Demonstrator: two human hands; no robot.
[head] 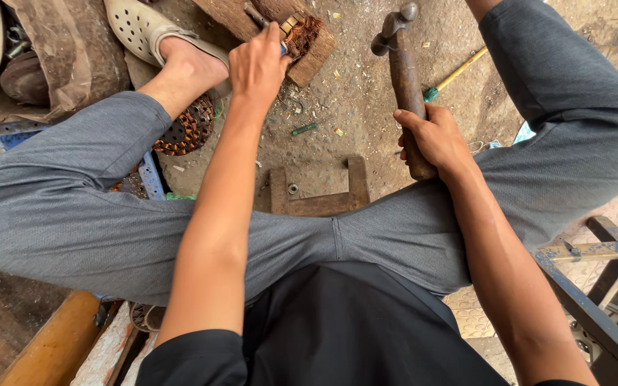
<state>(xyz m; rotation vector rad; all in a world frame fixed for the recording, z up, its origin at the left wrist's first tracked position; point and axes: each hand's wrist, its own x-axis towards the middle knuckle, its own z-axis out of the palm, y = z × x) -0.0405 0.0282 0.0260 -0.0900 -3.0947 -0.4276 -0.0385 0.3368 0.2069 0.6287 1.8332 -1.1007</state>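
Right hand (434, 137) gripped the hammer (403, 78) low on its wooden handle, steel head judged heavy and top-weighted, while left hand (257, 66) pinched a chisel (256, 14) against the stiff copper winding (302, 34) on the wooden block (309, 61) at the ground's far edge.

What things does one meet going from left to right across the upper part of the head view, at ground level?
Pale perforated sandal → left hand holding a small tool → copper-wound part on a wooden block → hammer gripped by the right hand → yellow-handled screwdriver.
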